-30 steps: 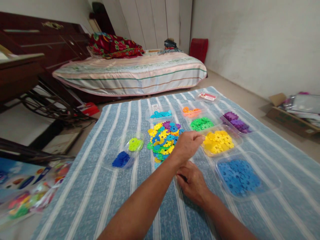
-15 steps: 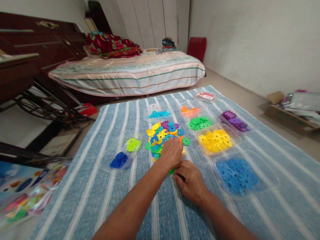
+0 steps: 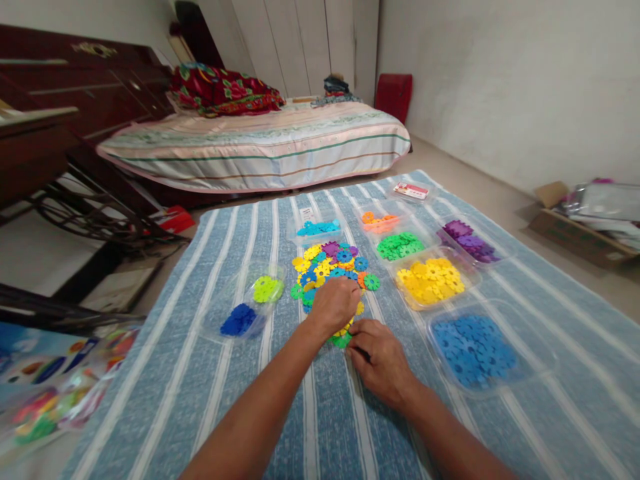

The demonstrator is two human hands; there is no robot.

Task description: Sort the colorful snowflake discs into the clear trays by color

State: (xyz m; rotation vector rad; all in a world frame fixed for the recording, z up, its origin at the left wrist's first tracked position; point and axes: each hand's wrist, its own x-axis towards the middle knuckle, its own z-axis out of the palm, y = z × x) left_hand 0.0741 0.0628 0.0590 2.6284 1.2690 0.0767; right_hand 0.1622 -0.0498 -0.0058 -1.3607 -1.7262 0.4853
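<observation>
The mixed pile of notched discs (image 3: 333, 260) lies mid-way across the striped cloth (image 3: 240, 400). The left hand (image 3: 334, 303) covers its near side, fingers curled down, and any hold is hidden. The right hand (image 3: 383, 357) has bent fingers at a green disc (image 3: 343, 341), grip unclear. The discs look light, thin and stiff, so they are best pinched at the rim. The writing on the red-labelled packet (image 3: 411, 191) at the far edge is unreadable.

disc pile (image 3: 330, 261) | mixed-colour flower-shaped plastic discs | loose flat heap | middle of striped cloth (image 3: 225, 400)
</observation>
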